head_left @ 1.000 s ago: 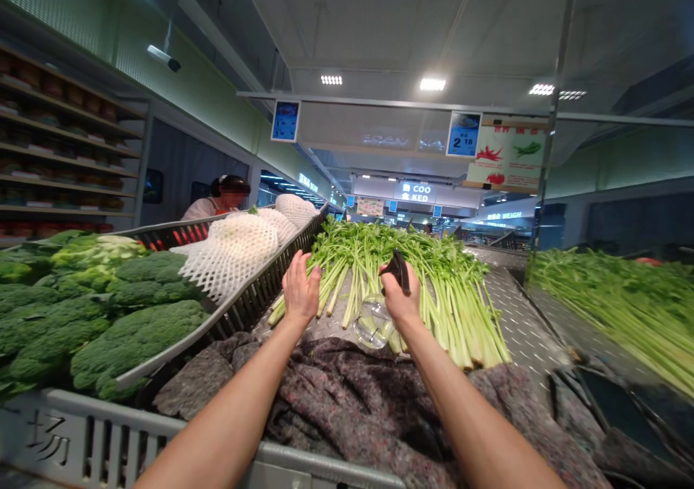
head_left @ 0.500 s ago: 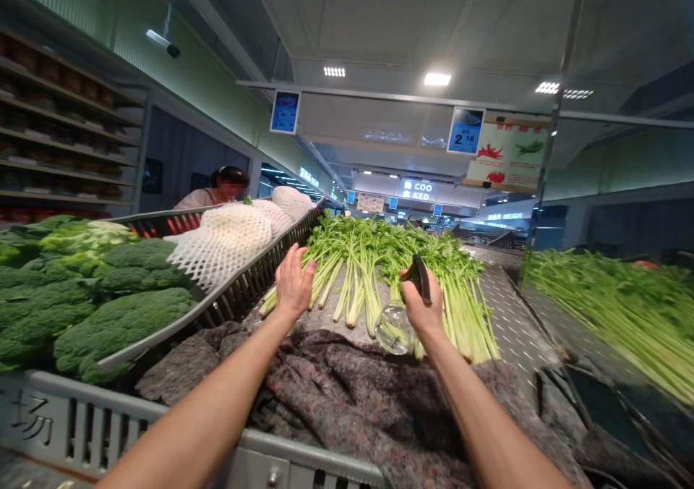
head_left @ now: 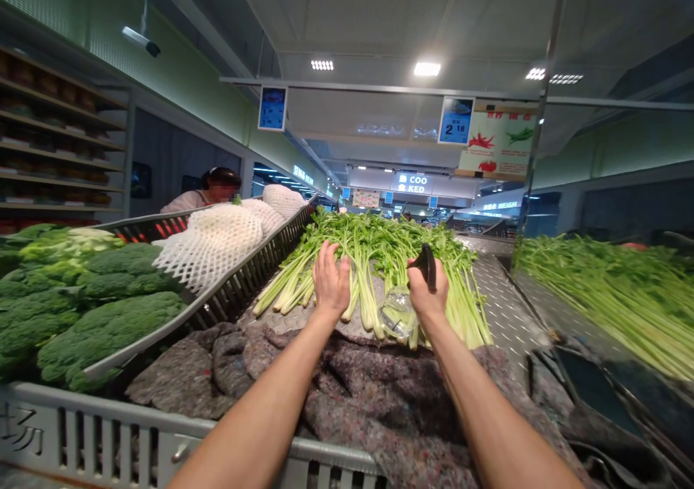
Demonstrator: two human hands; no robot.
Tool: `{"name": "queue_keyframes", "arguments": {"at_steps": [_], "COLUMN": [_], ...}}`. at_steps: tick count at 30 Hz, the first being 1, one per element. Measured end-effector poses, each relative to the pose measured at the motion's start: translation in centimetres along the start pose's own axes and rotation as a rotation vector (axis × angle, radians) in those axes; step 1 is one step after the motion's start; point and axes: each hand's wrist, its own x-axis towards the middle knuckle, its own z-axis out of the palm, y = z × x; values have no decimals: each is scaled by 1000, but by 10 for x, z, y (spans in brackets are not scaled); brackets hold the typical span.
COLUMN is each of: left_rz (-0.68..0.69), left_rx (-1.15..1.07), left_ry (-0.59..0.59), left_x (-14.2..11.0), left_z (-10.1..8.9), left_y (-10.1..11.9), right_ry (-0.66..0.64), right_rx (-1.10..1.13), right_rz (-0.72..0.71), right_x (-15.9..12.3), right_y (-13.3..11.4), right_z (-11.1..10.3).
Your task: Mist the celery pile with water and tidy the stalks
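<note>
Bunches of celery (head_left: 369, 297) lie side by side on a metal shelf, pale stalk ends toward me and leaves away. My right hand (head_left: 428, 290) is wrapped round the neck of a spray bottle (head_left: 398, 313) with a black trigger head and a clear body, held above the celery right of the middle. Above the stalks on the left hovers my left hand (head_left: 331, 281), its fingers loosely stretched and holding nothing. Whether that hand touches the leaves I cannot tell. A grey-brown felt blanket (head_left: 369, 395) is bunched up under my forearms.
Broccoli (head_left: 111, 326) fills the left side, beside vegetables in white foam netting (head_left: 217, 239). A dark slatted crate wall (head_left: 260, 272) divides them from the celery. At right, a mirror (head_left: 601, 301) reflects celery. Another person (head_left: 203, 192) is behind the netting. Grey crate rim (head_left: 135, 420) lies nearest me.
My left hand has moved right, from the celery's left edge toward its middle. My right hand still holds the spray bottle and has shifted slightly. The camera view has turned a little right.
</note>
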Motion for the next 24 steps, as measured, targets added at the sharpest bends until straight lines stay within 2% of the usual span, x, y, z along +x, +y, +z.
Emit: {"name": "queue_keyframes", "arguments": {"at_steps": [2, 6, 11, 17, 24], "left_rz": [-22, -36, 0, 18, 17], "left_rx": [25, 42, 50, 57, 53], "left_ry": [-55, -37, -81, -100, -87], "left_x": [-7, -8, -7, -9, -7], "left_z": [1, -2, -2, 0, 0], "left_y": [-10, -23, -20, -19, -23], "right_ry": [4, -4, -31, 104, 95], "right_rx": [-13, -27, -31, -80, -65], "right_rz": [-30, -63, -44, 5, -11], "right_x": [-1, -4, 3, 9, 8], "right_y": [0, 1, 8, 11, 4], "right_z": [0, 1, -2, -7, -8]}}
